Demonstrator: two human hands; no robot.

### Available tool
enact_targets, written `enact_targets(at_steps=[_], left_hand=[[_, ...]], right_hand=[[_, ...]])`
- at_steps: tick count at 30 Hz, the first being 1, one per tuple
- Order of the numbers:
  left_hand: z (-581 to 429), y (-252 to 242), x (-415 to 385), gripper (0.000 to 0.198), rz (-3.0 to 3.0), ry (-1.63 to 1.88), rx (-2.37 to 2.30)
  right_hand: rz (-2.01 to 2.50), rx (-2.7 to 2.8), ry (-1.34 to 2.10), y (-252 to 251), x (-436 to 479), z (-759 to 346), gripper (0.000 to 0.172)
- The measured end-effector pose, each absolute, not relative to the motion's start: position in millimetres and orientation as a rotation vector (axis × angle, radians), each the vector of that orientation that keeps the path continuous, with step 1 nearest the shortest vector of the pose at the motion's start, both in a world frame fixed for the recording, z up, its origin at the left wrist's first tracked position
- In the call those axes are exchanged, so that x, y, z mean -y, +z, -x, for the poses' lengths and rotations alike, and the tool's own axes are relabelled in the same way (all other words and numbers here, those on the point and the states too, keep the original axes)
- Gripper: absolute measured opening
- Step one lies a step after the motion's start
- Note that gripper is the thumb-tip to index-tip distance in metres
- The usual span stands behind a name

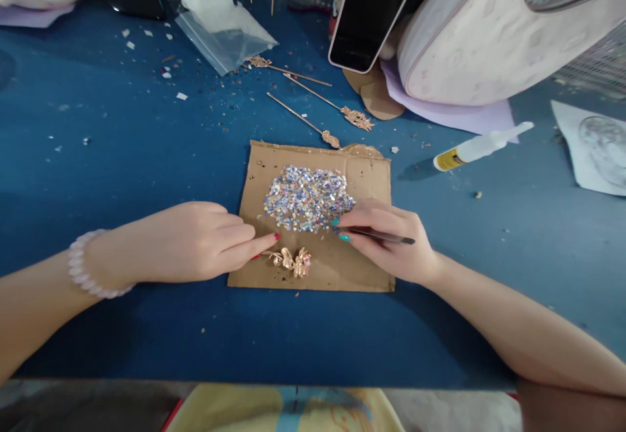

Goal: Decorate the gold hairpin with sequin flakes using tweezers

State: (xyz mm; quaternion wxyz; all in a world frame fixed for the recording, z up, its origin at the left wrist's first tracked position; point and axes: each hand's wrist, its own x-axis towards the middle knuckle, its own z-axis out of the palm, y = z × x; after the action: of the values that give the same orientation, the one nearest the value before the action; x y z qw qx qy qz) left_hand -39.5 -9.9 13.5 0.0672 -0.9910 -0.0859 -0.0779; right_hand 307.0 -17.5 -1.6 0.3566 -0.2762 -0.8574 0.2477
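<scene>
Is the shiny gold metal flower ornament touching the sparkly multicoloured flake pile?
Apart: the head view shows bare brown cardboard between the ornament and pile.

This looks like a jewellery-craft workspace, a small workshop or a corner set up as one; whether it lies in a home cannot be told. The flat blue worktop (122,138) is strewn with pale flakes and dark specks. On it lies a brown rectangular cardboard sheet (352,269) bearing a heap of tiny glittering blue, white and pink chips (308,197) and a gold-coloured metal flower ornament (288,261). Beyond are slim gold-coloured metal sticks with ornate heads (357,118), a white plastic nozzle bottle with a yellow label (473,149) and a clear plastic bag (220,42).
</scene>
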Motion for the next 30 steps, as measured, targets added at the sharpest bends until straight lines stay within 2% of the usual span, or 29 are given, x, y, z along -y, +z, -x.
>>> enact_targets(at_steps=[8,14,30], left_hand=[[39.8,13.9,11.3,0.036,3.009,-0.236,0.253],[39.1,12.5,11.1,0.037,3.021,-0.239,0.265],[38.6,13.8,10.9,0.041,3.013,-0.23,0.258]], right_hand=[[0.562,2.242,0.695,4.7,20.1,-301.6,0.007],[0.662,2.27,0.689,9.3,21.5,-292.4,0.014],[0.711,2.267,0.724,7.9,19.6,-290.5,0.017]])
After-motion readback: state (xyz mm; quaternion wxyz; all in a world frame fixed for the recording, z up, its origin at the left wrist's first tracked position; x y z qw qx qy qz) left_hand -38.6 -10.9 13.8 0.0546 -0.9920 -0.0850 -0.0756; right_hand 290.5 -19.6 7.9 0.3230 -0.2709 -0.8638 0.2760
